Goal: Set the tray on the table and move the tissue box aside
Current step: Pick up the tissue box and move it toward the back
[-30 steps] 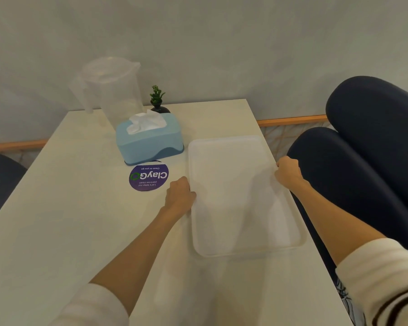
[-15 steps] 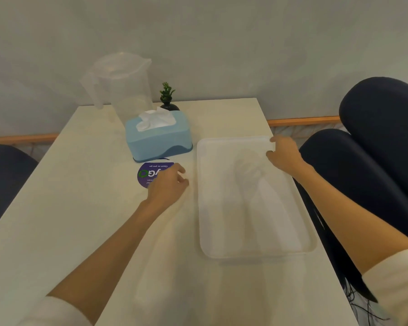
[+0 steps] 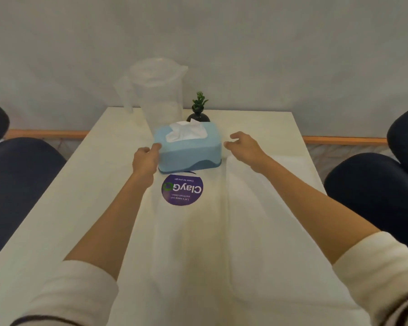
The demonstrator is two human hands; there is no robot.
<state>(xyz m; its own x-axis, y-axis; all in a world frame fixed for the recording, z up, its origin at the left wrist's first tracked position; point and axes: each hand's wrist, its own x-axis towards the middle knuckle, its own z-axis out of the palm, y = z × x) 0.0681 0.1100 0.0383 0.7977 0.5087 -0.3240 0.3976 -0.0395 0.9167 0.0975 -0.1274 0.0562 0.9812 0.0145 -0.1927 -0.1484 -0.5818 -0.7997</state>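
Note:
The light blue tissue box (image 3: 189,149), with a white tissue sticking out of its top, stands at the middle of the white table (image 3: 92,196). My left hand (image 3: 145,161) rests against the box's left end, with the thumb at its top corner. To the right of the box, my right hand (image 3: 244,147) hovers with its fingers spread, a small gap away from it. The pale translucent tray (image 3: 269,243) lies flat on the right half of the table, partly under my right forearm.
A clear plastic pitcher (image 3: 158,90) and a small potted plant (image 3: 198,109) stand just behind the box by the wall. A round purple sticker (image 3: 182,189) lies in front of it. Dark blue chairs flank the table on the left (image 3: 17,184) and right (image 3: 375,196).
Both hands have let go of the tray, which stays flat on the table. They moved forward to either end of the tissue box, and my view turned to centre on it.

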